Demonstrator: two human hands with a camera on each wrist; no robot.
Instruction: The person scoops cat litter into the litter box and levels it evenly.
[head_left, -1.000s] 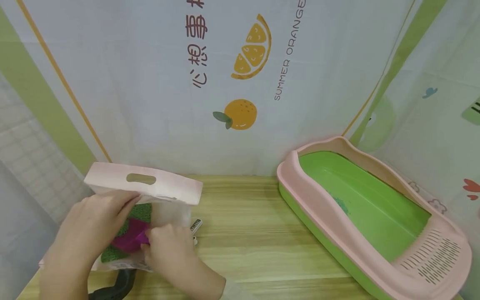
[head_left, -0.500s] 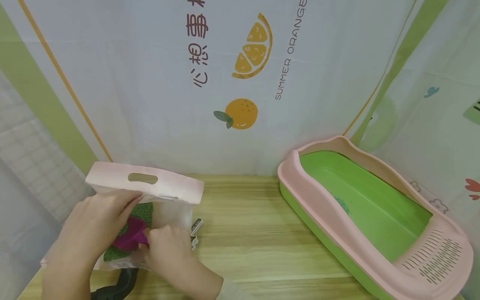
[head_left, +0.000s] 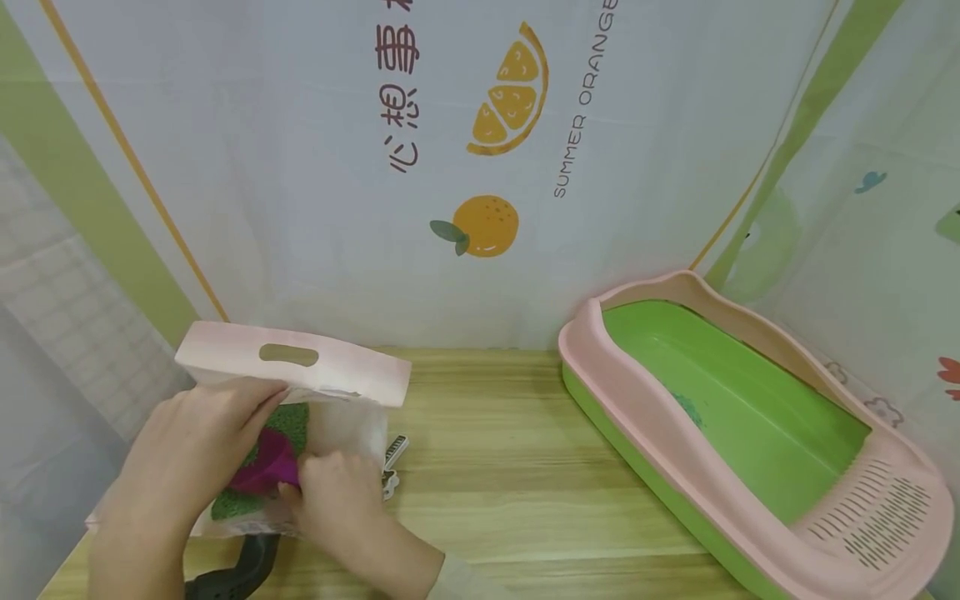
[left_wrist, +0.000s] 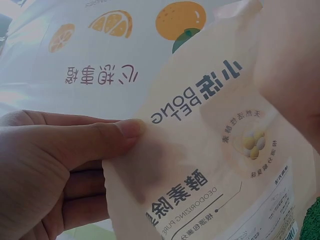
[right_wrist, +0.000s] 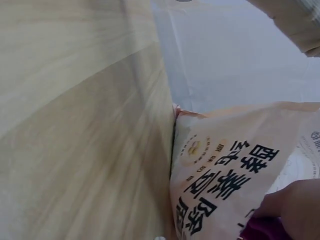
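Bag [left_wrist: 205, 145] open on desk [head_left: 487, 467], left hand [head_left: 197, 437] pinching its edge. Right hand [head_left: 337, 496] grips purple scoop [head_left: 268, 467] inside, among green granules [head_left: 295, 419]; scooping looks underway, scoop not yet lifted out.

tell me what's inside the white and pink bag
Green granules and part of a purple scoop, gripped by the right hand, show inside the bag. The left hand blocks part of the view, and whatever lies beneath the granules is hidden.
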